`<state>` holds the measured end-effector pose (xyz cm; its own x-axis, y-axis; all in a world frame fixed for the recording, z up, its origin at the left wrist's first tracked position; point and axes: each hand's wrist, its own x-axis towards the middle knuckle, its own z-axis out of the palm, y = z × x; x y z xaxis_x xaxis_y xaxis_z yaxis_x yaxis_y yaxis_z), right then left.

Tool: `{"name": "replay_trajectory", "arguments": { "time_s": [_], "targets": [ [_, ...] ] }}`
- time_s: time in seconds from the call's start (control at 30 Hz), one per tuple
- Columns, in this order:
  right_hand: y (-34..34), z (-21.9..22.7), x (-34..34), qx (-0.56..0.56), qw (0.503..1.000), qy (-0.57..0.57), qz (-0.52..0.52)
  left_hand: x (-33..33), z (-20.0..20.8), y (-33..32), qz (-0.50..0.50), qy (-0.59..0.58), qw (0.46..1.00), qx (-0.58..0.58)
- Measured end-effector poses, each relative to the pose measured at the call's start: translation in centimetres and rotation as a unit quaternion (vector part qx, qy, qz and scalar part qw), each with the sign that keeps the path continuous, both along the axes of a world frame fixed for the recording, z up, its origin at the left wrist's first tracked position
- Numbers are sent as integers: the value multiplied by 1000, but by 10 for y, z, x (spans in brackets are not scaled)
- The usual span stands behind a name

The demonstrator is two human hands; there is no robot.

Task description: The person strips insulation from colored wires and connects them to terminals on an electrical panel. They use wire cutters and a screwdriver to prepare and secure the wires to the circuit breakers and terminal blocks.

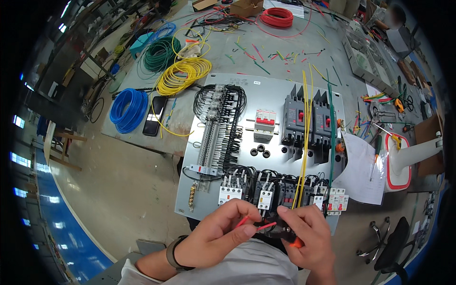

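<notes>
Close in front of my body, my left hand (221, 235) pinches a short red wire (267, 226) between thumb and fingers. My right hand (308, 235) is closed around a hand tool that looks like pliers with an orange handle (298, 242). The dark jaws lie by the wire's end, partly hidden by my fingers; whether they grip it I cannot tell. Beneath and beyond my hands is a metal mounting plate (266, 92) with black circuit breakers (298, 116), a small red-and-white breaker (265, 118), a terminal strip (211, 142) and a row of contactors (230, 194).
Yellow wires (306, 133) and green wires (331, 128) stretch across the plate. At the left lie a blue coil (128, 110), a yellow coil (185, 76), a green coil (161, 53) and a phone (155, 115). A red coil (276, 17) sits far back. Right are paper sheets (363, 166) and a white fan-like stand (403, 161).
</notes>
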<state>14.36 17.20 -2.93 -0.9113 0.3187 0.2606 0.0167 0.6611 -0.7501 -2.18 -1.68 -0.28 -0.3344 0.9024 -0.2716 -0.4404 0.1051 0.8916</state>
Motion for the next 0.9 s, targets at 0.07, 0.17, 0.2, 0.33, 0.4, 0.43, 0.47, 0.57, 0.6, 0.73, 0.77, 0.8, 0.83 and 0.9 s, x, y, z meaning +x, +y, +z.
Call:
{"name": "replay_trajectory", "arguments": {
  "time_s": [0.07,0.17,0.2,0.33,0.4,0.43,0.47,0.57,0.6,0.73,0.77,0.8,0.83,0.9],
  "targets": [
    [0,2,-2,7,1000,1,-1,-3,7,1,-18,21,999,-20],
    [0,5,-6,10,1000,3,5,0,7,0,-10,43,998,-48],
    [0,6,-7,11,1000,4,7,2,7,1,-3,49,997,-56],
    [-2,4,-11,3,1000,-1,12,-2,6,-2,-19,44,998,-45],
    [-3,4,-13,3,1000,1,16,-2,8,-2,-12,37,998,-53],
    [-3,4,-14,7,1000,1,18,-2,7,-3,-10,32,998,-54],
    [-2,4,-15,12,1000,1,19,-3,7,-3,-9,26,998,-55],
    [-2,4,-17,17,1000,3,22,-2,6,-4,-3,24,998,-54],
    [-2,3,-18,18,1000,4,22,-2,5,-4,-1,25,998,-52],
    [-3,3,-20,15,1000,3,23,-1,3,-5,2,23,998,-61],
    [-3,4,-21,15,1000,1,24,-1,3,-4,7,17,998,-60],
    [-3,4,-22,14,1000,-1,25,-1,3,-4,12,10,998,-58],
    [-3,4,-22,13,1000,0,24,-1,2,-4,11,10,998,-59],
    [-4,5,-24,8,1000,4,23,0,2,-4,12,12,998,-64]
  ]
}}
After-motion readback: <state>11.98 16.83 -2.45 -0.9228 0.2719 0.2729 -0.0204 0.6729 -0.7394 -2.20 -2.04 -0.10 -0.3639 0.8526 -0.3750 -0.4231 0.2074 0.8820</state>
